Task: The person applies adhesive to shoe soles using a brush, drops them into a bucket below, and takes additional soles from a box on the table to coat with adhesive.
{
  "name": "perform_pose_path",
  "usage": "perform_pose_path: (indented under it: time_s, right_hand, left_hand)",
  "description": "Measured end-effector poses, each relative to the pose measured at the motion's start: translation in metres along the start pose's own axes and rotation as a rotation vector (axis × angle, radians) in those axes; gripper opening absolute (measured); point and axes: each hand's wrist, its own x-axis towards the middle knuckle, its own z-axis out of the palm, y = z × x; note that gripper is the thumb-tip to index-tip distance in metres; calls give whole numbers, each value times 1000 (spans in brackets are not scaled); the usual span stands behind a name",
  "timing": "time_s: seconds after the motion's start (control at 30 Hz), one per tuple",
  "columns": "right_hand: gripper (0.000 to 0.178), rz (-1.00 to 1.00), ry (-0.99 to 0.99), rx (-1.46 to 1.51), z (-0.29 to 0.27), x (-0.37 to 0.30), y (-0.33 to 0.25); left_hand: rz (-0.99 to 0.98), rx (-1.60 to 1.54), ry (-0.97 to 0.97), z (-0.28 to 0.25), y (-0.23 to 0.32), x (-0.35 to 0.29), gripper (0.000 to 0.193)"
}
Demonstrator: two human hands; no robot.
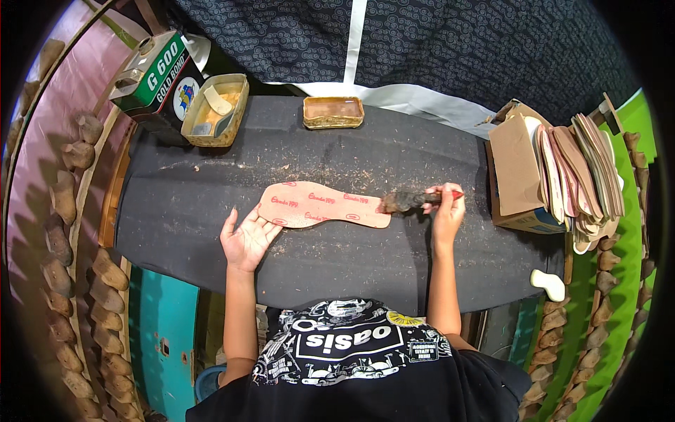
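A pink shoe insole board (pixel 323 204) with red print lies lengthwise in the middle, its narrower end to the right. My left hand (pixel 246 239) is palm up at the insole's wide left end, its fingers stretched out and partly hidden under the edge, its thumb apart. In my right hand (pixel 444 211), closed fingers grip a brush (pixel 408 201) with a dark, crusted body and a red handle end. The bristles touch the insole's right end. Whether the insole rests on my left fingers or on the table, I cannot tell.
The black-covered table (pixel 337 271) is strewn with small scraps. Behind stand a shallow amber tray (pixel 333 112), a stained container (pixel 239 116) with pale pieces and a green-black can (pixel 151 88). A carton (pixel 517 169) of stacked insoles (pixel 580 176) stands right. Shoe lasts (pixel 109 281) line the sides.
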Motion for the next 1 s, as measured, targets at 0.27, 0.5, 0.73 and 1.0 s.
perform_pose_path:
  time_s: [0.27,0.5,0.73,1.0]
  right_hand:
    - [15,-47,-70,56,10,-8,-8]
    - [14,-42,-45,27,5,-3,1]
    - [16,-126,-51,61,-1,-5,-6]
    - [17,-188,55,-103,-5,1,-5]
  left_hand:
    - [-5,11,-8,0,0,1,63]
    - [-4,1,-25,-1,-1,1,65]
    - [-4,9,-12,-1,0,0,63]
    - [1,-7,3,4,-1,1,62]
